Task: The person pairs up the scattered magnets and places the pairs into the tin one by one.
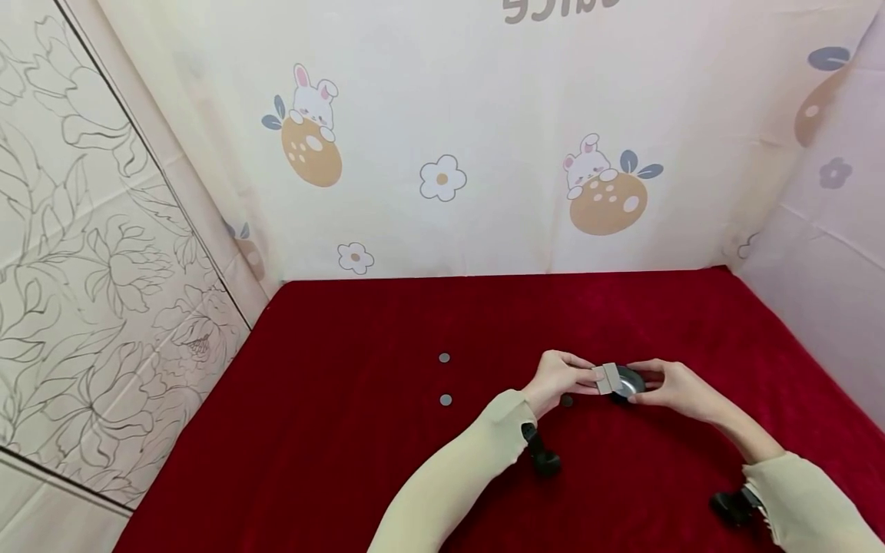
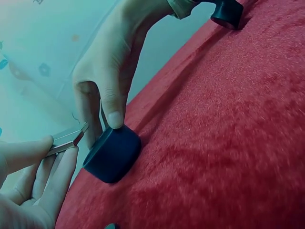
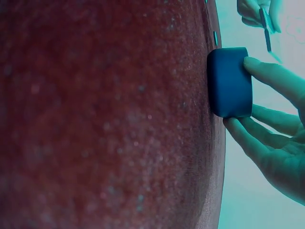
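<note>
My left hand (image 1: 558, 378) pinches a small flat beige-grey plate (image 1: 608, 378) between thumb and fingers. In the left wrist view this plate (image 2: 66, 144) looks thin, with a raised strip across its outer end. It overlaps the left rim of a low black round cup (image 1: 638, 382) in the head view. The cup has a shiny silvery inside and, in the right wrist view, its dark outer wall (image 3: 230, 83) sits on the red cloth. My right hand (image 1: 677, 392) grips the cup at its sides, thumb and fingers apart. A small dark disc (image 1: 567, 400) lies beside my left hand.
Two small silvery discs, a farther disc (image 1: 445, 358) and a nearer disc (image 1: 445, 400), lie left of my hands on the red cloth (image 1: 311, 430). Printed curtains (image 1: 512, 92) hang behind it. Black wrist devices (image 1: 545, 461) protrude beneath both sleeves.
</note>
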`<state>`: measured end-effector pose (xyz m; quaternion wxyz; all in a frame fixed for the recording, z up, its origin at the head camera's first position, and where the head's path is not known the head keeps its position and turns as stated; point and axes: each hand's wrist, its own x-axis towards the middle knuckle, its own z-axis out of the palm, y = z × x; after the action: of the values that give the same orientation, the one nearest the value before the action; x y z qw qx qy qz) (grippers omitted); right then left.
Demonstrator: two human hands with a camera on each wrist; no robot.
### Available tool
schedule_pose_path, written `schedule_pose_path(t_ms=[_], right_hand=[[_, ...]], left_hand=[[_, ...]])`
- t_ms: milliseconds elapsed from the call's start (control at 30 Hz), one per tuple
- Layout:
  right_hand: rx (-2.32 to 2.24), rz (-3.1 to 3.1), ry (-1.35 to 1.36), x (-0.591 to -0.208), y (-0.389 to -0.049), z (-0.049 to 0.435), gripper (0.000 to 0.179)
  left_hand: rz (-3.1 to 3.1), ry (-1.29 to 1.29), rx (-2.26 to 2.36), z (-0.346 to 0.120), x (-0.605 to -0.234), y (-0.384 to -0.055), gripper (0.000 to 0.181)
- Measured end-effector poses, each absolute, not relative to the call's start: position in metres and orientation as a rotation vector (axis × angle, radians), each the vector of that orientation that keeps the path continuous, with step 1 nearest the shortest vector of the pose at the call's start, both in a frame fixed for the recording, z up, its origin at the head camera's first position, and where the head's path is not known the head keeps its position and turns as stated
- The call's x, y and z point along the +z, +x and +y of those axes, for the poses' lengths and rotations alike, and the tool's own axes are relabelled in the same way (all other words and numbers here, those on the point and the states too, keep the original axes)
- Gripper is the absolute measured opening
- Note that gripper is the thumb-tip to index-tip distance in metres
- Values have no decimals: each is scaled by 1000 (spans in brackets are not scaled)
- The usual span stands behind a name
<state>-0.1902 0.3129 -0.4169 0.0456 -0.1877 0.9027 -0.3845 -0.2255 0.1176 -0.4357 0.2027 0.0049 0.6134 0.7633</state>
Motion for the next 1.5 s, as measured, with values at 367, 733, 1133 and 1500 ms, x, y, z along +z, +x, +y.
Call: schedule_pose_path(t_ms=[367,733,1133,1500], right_hand=[[-1179,2756,-527,-417,-189,312,56],[-1124,2797,-541,-420,-189,312,54],[-1151,2789,-555,-419,-190,312,53],[-1092,2820,-600,-417,-191,311,51]], left_hand=[[1729,-55,2148,140,-441,-228,5],[1809,-70,2114,148,-441,-227,4],[1987,-40,2032,145,-442,-228,5],[2090,165,1886,124,-442,-226,9]])
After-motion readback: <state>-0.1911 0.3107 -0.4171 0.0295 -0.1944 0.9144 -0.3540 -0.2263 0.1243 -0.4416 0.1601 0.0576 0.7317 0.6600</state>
